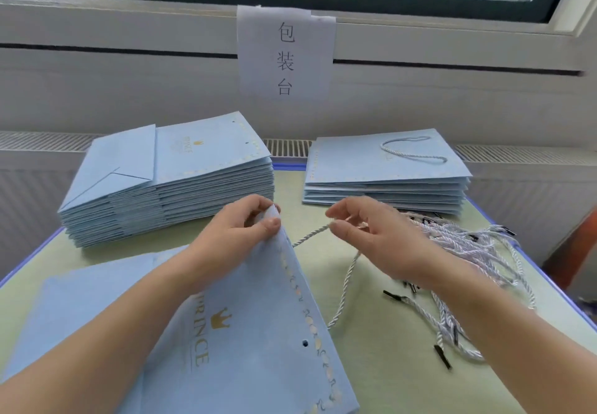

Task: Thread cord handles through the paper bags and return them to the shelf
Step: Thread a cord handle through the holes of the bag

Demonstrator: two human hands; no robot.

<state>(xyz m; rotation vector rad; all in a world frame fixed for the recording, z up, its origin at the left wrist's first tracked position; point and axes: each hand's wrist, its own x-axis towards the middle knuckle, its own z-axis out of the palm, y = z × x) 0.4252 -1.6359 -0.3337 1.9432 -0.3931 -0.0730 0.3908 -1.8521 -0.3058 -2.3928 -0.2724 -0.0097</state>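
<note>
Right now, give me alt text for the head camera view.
A left hand pinches the top edge of a blue paper bag while the right hand pulls a twisted cord from it. Two bag stacks and loose cords lie on the table.

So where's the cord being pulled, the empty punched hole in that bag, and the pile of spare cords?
cord (pixel 310 236), head view, on the taut stretch by the bag's top edge.
punched hole (pixel 305 343), head view, on the hole itself.
pile of spare cords (pixel 465 248), head view, on the middle of the bundle.
</note>
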